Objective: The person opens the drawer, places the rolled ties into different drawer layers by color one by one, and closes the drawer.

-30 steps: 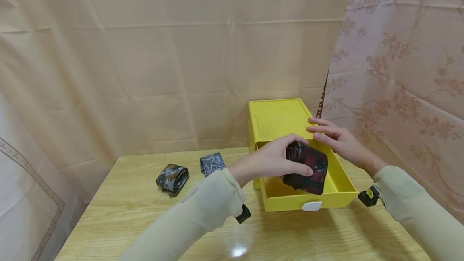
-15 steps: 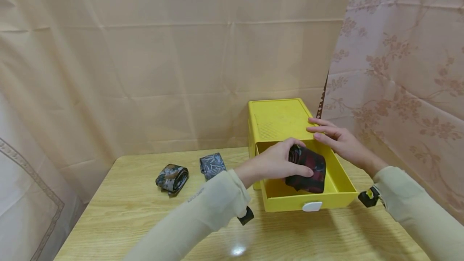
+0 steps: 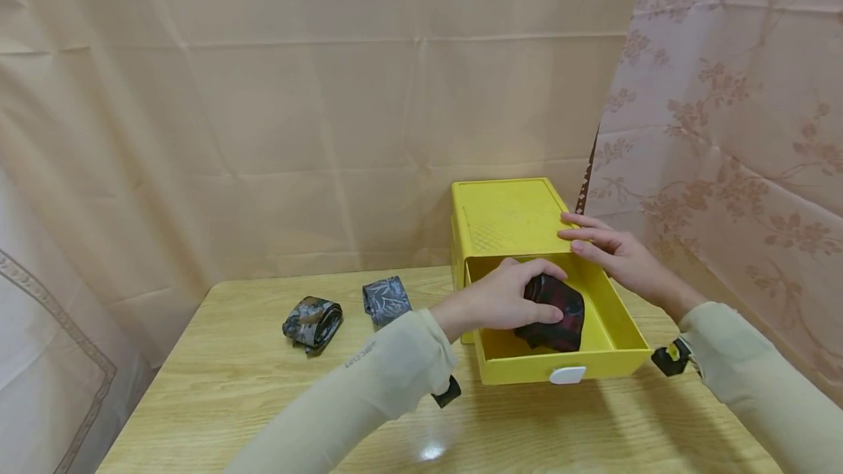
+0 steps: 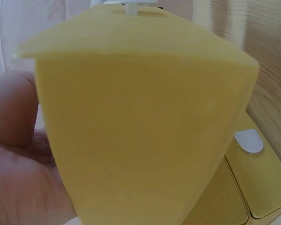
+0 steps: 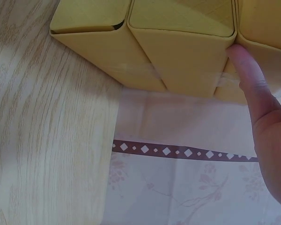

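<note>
Inside the pulled-out yellow drawer (image 3: 624, 349), my left hand (image 3: 502, 298) grips a dark red and black rolled necktie (image 3: 560, 313), thumb across its near side and fingers over its top. The drawer's wall fills most of the left wrist view and hides the tie there; part of my left hand (image 4: 23, 159) shows at its left. With fairly straight fingers, my right hand (image 3: 609, 251) rests on the right top edge of the yellow drawer cabinet (image 3: 507, 214). In the right wrist view, its thumb (image 5: 250, 70) lies against the cabinet's side.
Two more rolled neckties lie on the wooden table (image 3: 263, 401) to the left: a camouflage-like patterned one (image 3: 312, 324) and a grey-blue leafy one (image 3: 386, 300). A white handle (image 3: 567, 375) sticks out from the drawer front. Beige curtain (image 3: 316, 130) hangs behind, floral cloth (image 3: 737, 130) at right.
My left hand has lowered the rolled necktie further into the drawer and tilted it slightly. The right hand has stayed on the cabinet edge.
</note>
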The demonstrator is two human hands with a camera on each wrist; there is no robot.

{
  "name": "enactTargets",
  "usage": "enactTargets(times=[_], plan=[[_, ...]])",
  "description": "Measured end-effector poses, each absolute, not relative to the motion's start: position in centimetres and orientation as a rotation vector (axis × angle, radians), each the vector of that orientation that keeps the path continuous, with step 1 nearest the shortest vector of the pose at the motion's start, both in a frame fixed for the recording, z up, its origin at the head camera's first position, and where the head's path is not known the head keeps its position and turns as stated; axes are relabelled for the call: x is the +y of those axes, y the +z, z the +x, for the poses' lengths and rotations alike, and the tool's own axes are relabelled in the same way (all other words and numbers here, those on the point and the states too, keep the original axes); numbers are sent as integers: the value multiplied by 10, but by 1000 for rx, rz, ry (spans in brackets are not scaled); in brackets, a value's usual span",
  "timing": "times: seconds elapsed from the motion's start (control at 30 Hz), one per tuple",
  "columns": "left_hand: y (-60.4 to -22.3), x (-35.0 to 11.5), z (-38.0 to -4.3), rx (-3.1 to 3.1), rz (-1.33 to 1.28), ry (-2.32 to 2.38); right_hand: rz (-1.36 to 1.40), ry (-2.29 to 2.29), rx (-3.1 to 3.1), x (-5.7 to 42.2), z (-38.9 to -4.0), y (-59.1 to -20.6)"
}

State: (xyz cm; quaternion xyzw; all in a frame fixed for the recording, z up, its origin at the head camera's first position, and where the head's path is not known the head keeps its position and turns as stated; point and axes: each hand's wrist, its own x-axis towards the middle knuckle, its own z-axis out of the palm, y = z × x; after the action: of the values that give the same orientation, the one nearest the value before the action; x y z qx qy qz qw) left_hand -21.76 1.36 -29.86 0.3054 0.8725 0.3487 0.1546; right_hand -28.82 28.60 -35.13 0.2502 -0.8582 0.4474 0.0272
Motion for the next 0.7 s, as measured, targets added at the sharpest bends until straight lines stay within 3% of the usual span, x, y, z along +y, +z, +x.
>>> enactTargets(times=[0.47,0.7], plan=[[-301,16,-215,2575,871,838,771,1363,-2646,286,-288,-352],[-295,20,-205,2766,892,367,766,1377,-2648,285,-288,-351]])
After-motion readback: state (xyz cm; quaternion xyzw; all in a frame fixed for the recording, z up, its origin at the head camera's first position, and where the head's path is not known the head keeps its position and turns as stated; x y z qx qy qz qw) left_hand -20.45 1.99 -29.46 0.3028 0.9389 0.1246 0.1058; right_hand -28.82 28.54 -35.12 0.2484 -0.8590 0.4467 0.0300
